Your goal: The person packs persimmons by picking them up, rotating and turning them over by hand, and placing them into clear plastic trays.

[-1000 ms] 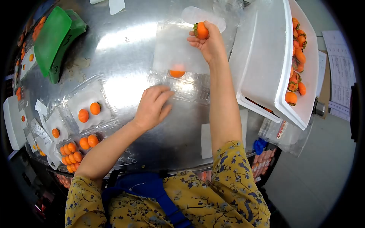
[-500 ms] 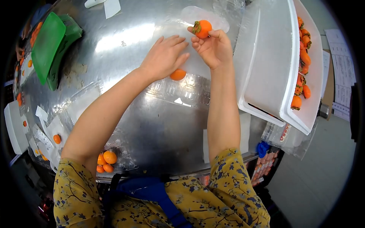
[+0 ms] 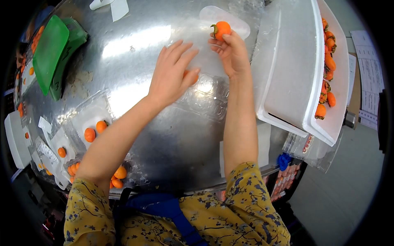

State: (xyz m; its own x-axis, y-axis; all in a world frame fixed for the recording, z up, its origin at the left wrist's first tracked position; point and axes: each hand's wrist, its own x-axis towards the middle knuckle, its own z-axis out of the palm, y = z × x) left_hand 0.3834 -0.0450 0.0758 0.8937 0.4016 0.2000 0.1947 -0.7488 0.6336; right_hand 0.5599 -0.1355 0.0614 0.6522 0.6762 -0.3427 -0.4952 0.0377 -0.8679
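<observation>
My right hand [image 3: 232,51] holds an orange persimmon [image 3: 223,29] between thumb and fingers, its green leafy cap facing left. Fingers spread, my left hand [image 3: 173,74] hovers over the metal table to the left of it. Just under the left thumb sits another persimmon [image 3: 193,77], partly covered by that hand. A clear plastic clamshell tray [image 3: 207,96] with moulded cups lies between my forearms. Beyond the right hand is a translucent oval piece of plastic [image 3: 242,25] on the table.
White foam boxes [image 3: 287,61] stand on the right, one holding several persimmons [image 3: 329,61]. A green scoop-like tray [image 3: 51,53] is at the left. More persimmons [image 3: 90,134] and packaging lie at the lower left. White paper [image 3: 119,9] lies at the back.
The right hand has turned slightly with its persimmon and shifted a little right. My left hand has swung so its fingers point farther forward, its thumb now over the lower persimmon.
</observation>
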